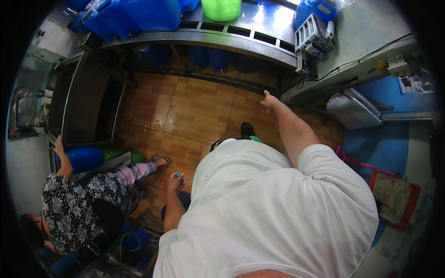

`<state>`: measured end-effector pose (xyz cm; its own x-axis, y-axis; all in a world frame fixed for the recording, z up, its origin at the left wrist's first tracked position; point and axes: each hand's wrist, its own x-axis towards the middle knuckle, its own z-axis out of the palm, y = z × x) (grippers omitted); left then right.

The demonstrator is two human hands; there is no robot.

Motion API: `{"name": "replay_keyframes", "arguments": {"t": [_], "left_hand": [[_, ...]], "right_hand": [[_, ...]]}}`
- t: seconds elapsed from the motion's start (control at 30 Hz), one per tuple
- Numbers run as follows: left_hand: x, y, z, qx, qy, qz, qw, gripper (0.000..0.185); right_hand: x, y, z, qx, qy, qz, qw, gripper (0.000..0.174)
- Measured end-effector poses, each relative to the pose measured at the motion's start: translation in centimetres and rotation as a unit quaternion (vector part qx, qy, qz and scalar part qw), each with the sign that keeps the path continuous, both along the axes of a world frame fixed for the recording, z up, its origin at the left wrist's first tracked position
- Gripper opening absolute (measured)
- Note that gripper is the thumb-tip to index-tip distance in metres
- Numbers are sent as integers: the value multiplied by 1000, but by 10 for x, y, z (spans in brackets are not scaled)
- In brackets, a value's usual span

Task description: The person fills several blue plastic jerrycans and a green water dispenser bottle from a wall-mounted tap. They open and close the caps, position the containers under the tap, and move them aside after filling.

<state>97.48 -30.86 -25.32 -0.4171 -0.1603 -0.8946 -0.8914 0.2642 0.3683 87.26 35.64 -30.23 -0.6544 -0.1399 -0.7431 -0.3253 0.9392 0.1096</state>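
My left hand [176, 182] hangs low beside my white shirt, its fingers closed around a small blue object [179, 178] that looks like a cap. Out to the front right, my right hand [269, 101] is stretched over the floor with nothing in it, its fingers partly extended. Beyond it runs a stainless steel counter [208, 36]. On that counter stand large blue plastic water containers [149, 14] and a bright green container [221, 8].
A person in a floral top [74, 205] stands at the left, one hand by a metal-framed cabinet [81, 97]. Blue and green containers [84, 159] lie beneath. A gray rack [309, 36] and wall outlet [397, 65] are at the right. Wood-patterned floor [187, 107] shows wet spots.
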Motion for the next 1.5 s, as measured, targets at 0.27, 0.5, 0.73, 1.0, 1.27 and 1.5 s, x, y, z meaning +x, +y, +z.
{"name": "replay_keyframes", "arguments": {"t": [0.27, 0.5, 0.73, 1.0, 1.27, 1.5], "left_hand": [[-39, 122, -30, 14, -2, 30, 999, 49], [-55, 165, -41, -2, 20, 22, 1000, 54], [-69, 185, -45, 48, 46, -13, 998, 42], [-53, 194, -15, -32, 147, 57, 987, 41], [26, 155, -40, -39, 126, 58, 990, 32], [36, 229, -64, -63, -14, 102, 993, 55]], "right_hand": [[-42, 135, -90, -149, -1, -318, 936, 70], [-43, 161, -39, -183, 92, -563, 800, 84], [-69, 186, -67, -339, 165, -411, 830, 83], [-89, 197, -124, -227, -9, -343, 912, 57], [-130, 147, -95, -330, 12, -392, 859, 62], [-126, 171, -24, -297, 59, -387, 871, 75]]}}
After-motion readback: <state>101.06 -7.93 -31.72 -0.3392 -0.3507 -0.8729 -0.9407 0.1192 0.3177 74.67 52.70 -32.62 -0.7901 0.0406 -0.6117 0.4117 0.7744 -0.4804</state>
